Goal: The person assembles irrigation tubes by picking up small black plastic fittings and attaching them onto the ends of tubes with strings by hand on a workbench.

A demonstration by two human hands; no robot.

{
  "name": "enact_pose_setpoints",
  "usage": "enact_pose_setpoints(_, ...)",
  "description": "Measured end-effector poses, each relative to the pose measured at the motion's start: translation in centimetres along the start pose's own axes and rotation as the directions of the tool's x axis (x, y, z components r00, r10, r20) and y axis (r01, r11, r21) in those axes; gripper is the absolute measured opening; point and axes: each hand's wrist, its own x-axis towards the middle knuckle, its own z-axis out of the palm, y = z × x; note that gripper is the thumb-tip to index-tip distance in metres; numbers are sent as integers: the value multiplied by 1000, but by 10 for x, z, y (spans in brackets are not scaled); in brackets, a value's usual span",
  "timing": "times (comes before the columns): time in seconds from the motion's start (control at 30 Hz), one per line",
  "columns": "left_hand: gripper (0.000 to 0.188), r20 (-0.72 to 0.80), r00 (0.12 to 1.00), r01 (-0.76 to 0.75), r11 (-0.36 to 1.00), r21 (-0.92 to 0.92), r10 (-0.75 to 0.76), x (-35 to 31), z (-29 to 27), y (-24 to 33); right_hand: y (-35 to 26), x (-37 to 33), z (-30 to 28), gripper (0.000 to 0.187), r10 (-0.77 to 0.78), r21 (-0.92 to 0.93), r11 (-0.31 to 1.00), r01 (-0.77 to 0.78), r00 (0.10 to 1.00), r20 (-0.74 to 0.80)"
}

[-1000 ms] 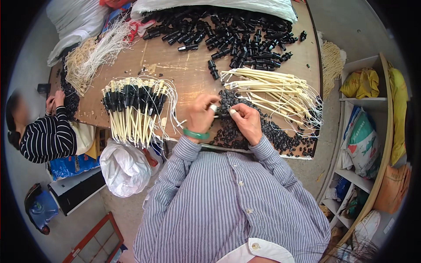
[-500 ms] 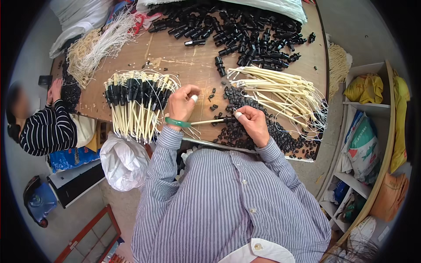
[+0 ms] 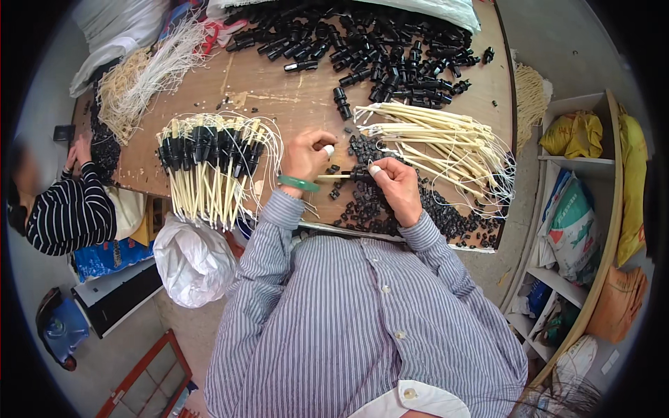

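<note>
My right hand (image 3: 398, 189), a white cover on its thumb tip, pinches a black plastic fitting (image 3: 359, 173) with a cream rod (image 3: 336, 176) running out of it leftward. The rod's left end disappears by the green bangle at my left wrist. My left hand (image 3: 306, 156) is raised just left of the fitting, fingers curled toward its white-covered thumb; anything between those fingertips is too small to make out. Under both hands lie small black pieces (image 3: 373, 209). On the left stands a bundle of cream rods with black fittings (image 3: 209, 167); loose cream rods with white strings (image 3: 439, 143) lie right.
Black fittings (image 3: 390, 63) are heaped at the table's (image 3: 272, 76) far side, below a white sack. White and cream strings (image 3: 150, 83) lie far left. A person in a striped top (image 3: 73, 212) works at the left edge. Shelves with bags (image 3: 575, 164) stand right.
My left hand has moved right, nearer the fitting, with its fingers closing toward the thumb. My right hand has shifted slightly up and left, still holding the fitting. The whole view has shifted slightly.
</note>
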Motion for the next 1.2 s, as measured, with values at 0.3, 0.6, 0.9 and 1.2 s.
enact_pose_setpoints(0.3,14,-140,989,-33,990,135,52,-18,1,0,-3,6,0,16,6,-98,995,-6,1000,5)
enact_pose_setpoints(0.6,23,-72,939,-278,865,418,337,15,19,-5,1,5,1,17,8,-83,997,-4,999,50)
enact_pose_setpoints(0.9,16,103,990,126,944,-304,-99,-10,23,28,4,10,-1,13,13,-71,997,-17,998,-58)
enact_pose_setpoints(1.2,22,-112,946,-311,949,-47,304,-26,36,34,-15,1,3,11,60,304,947,-102,988,143)
